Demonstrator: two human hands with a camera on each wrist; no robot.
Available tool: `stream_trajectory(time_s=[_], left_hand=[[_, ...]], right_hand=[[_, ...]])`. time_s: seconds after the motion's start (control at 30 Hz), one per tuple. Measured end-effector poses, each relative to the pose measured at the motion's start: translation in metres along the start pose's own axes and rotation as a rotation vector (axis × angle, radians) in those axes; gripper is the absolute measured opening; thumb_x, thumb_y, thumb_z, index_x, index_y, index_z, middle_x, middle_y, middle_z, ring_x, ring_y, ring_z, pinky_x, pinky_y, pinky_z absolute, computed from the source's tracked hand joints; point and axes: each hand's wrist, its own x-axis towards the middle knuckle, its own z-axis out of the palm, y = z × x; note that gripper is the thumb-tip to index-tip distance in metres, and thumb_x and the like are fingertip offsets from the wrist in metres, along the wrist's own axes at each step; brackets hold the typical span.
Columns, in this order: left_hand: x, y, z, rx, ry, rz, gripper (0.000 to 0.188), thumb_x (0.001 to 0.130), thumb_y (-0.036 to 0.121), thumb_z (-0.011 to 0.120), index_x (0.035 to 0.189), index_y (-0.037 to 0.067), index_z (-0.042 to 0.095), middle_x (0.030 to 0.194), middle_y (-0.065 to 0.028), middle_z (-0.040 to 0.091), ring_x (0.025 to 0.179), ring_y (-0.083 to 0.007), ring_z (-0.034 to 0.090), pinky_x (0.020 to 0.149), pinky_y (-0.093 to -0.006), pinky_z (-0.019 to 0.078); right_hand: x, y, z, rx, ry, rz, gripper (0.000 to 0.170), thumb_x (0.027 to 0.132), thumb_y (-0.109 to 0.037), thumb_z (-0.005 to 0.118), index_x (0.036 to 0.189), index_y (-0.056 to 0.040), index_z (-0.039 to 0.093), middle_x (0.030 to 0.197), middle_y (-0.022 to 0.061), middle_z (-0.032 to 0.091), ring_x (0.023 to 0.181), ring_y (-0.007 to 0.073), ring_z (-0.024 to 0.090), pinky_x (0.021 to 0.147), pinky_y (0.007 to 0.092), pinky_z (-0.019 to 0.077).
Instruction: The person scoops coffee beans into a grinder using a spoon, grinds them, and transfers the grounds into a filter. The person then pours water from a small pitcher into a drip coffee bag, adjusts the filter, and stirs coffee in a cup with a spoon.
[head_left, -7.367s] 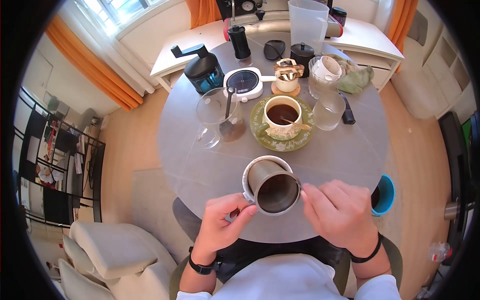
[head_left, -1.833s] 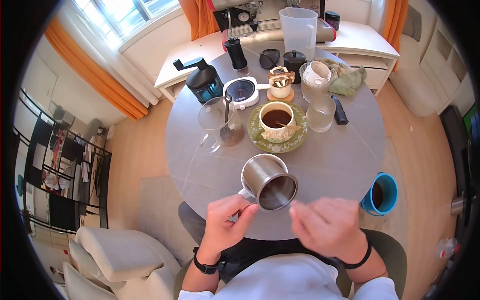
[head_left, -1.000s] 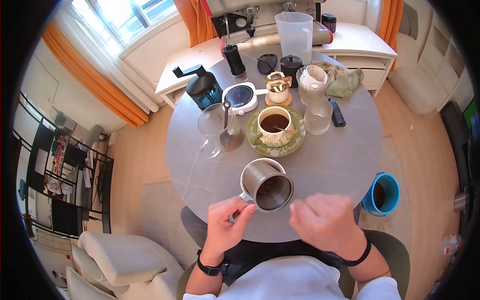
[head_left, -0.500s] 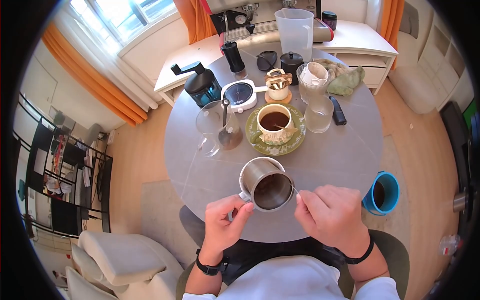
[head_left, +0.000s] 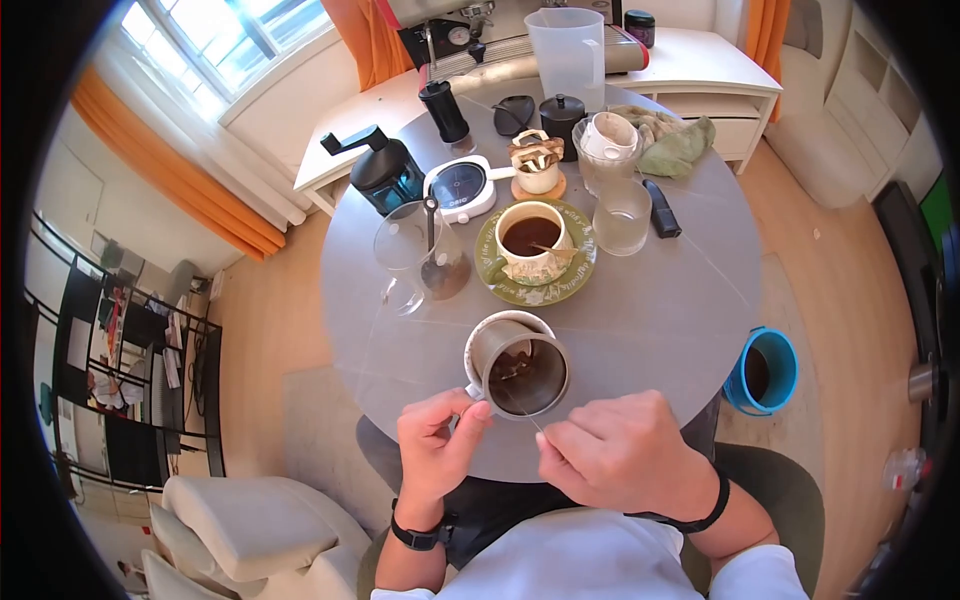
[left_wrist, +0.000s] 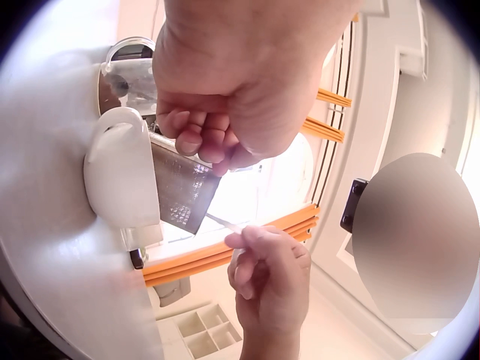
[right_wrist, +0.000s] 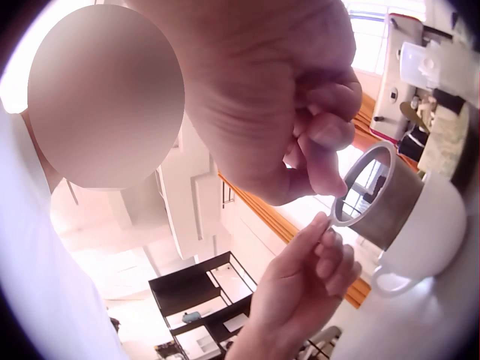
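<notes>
Pinching thin pale stick (left_wrist: 225,223) in right hand (head_left: 625,450); in left hand (head_left: 435,445), cylindrical grey-metal filter (head_left: 537,380), tilted gripwards from round white-ceramic mug (left_wrist: 122,180), likely for access.

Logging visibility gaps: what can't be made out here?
Head view: inside of white mug, mostly covered by metal filter.
Head view: held end of thin stick, covered by right hand.
Left wrist view: inside of metal filter, hidden by its wall.
Head view: top of coffee machine, cut by upper edge.

Round grey table (head_left: 670,310) bearing white mug (left_wrist: 120,184), green saucer (head_left: 578,272), glass jug (head_left: 398,245), crank grinder (head_left: 385,178)
</notes>
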Motion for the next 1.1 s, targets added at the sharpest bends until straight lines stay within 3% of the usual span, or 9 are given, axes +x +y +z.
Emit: stream_trajectory(time_s=[0.07, 0.13, 0.3, 0.5, 0.73, 0.8, 0.93, 1.0, 1.1], left_hand=[[-0.001, 0.000, 0.000, -0.010, -0.005, -0.008, 0.019, 0.100, 0.004, 0.069, 0.083, -0.003, 0.070, 0.073, -0.0059, 0.068, 0.059, -0.0082, 0.058, 0.053, -0.0227, 0.0414], [-0.001, 0.002, -0.003, -0.018, -0.003, -0.008, 0.019, 0.101, 0.004, 0.068, 0.083, -0.003, 0.070, 0.074, -0.0064, 0.068, 0.060, -0.0085, 0.058, 0.054, -0.0228, 0.0421], [0.002, 0.001, 0.002, -0.073, 0.023, -0.020, 0.020, 0.099, 0.004, 0.071, 0.080, -0.001, 0.070, 0.068, -0.0023, 0.065, 0.057, -0.0059, 0.054, 0.052, -0.0228, 0.0368], [0.000, 0.001, -0.002, -0.131, 0.046, -0.041, 0.021, 0.100, 0.003, 0.070, 0.079, -0.002, 0.070, 0.070, -0.0031, 0.066, 0.058, -0.0063, 0.056, 0.052, -0.0221, 0.0376], [-0.001, -0.002, -0.001, -0.176, 0.057, -0.027, 0.020, 0.100, 0.002, 0.069, 0.081, -0.003, 0.072, 0.071, -0.0043, 0.067, 0.059, -0.0063, 0.058, 0.052, -0.0214, 0.0388], [-0.001, 0.000, 0.000, -0.161, 0.056, -0.046, 0.019, 0.100, 0.002, 0.069, 0.082, -0.003, 0.073, 0.071, -0.0041, 0.067, 0.059, -0.0062, 0.058, 0.052, -0.0209, 0.0390], [-0.001, -0.002, -0.004, -0.126, 0.024, -0.058, 0.020, 0.101, 0.006, 0.070, 0.083, -0.004, 0.072, 0.078, -0.0094, 0.070, 0.061, -0.0118, 0.061, 0.056, -0.0252, 0.0462], [-0.002, -0.002, -0.006, -0.132, 0.029, -0.047, 0.020, 0.100, 0.005, 0.069, 0.083, -0.004, 0.072, 0.078, -0.0092, 0.071, 0.061, -0.0116, 0.061, 0.056, -0.0251, 0.0462], [0.000, 0.002, -0.002, -0.133, 0.047, -0.015, 0.019, 0.100, 0.002, 0.070, 0.082, -0.004, 0.073, 0.071, -0.0043, 0.067, 0.059, -0.0067, 0.059, 0.052, -0.0213, 0.0393]], right_hand=[[0.003, 0.001, -0.001, 0.055, 0.043, 0.020, 0.018, 0.076, -0.008, 0.078, 0.069, -0.0091, 0.062, 0.057, 0.0027, 0.051, 0.049, 0.0228, 0.056, 0.044, 0.0362, 0.0427], [0.007, 0.009, -0.005, -0.162, 0.114, 0.068, 0.022, 0.076, -0.009, 0.078, 0.066, -0.0104, 0.058, 0.057, 0.0023, 0.051, 0.048, 0.0223, 0.057, 0.044, 0.0361, 0.0426], [0.001, 0.000, -0.002, -0.033, -0.100, -0.021, 0.028, 0.083, -0.013, 0.076, 0.068, -0.0113, 0.053, 0.059, 0.0017, 0.051, 0.050, 0.0204, 0.058, 0.045, 0.0360, 0.0438], [0.013, 0.013, -0.002, -0.125, 0.175, 0.064, 0.014, 0.089, -0.014, 0.075, 0.079, -0.0078, 0.066, 0.060, -0.0003, 0.051, 0.050, 0.0177, 0.057, 0.044, 0.0335, 0.0436], [0.002, 0.007, -0.009, -0.282, 0.011, -0.073, 0.014, 0.089, -0.012, 0.074, 0.079, -0.0069, 0.066, 0.062, -0.0016, 0.051, 0.052, 0.0149, 0.057, 0.045, 0.0318, 0.0431], [-0.002, 0.005, -0.007, -0.024, -0.116, -0.057, 0.014, 0.081, -0.009, 0.082, 0.089, -0.0060, 0.072, 0.061, -0.0003, 0.053, 0.049, 0.0173, 0.056, 0.043, 0.0324, 0.0420], [0.005, 0.009, 0.004, 0.031, 0.019, -0.047, 0.012, 0.080, -0.008, 0.081, 0.087, -0.0067, 0.072, 0.060, -0.0003, 0.052, 0.048, 0.0172, 0.055, 0.044, 0.0329, 0.0423], [0.007, 0.014, 0.000, -0.234, 0.151, -0.022, 0.011, 0.080, -0.008, 0.081, 0.086, -0.0073, 0.071, 0.059, 0.0002, 0.052, 0.049, 0.0174, 0.056, 0.044, 0.0335, 0.0431], [0.001, 0.006, -0.004, -0.146, 0.016, -0.037, 0.011, 0.080, -0.008, 0.081, 0.086, -0.0071, 0.072, 0.060, 0.0000, 0.053, 0.051, 0.0176, 0.057, 0.045, 0.0339, 0.0436]])
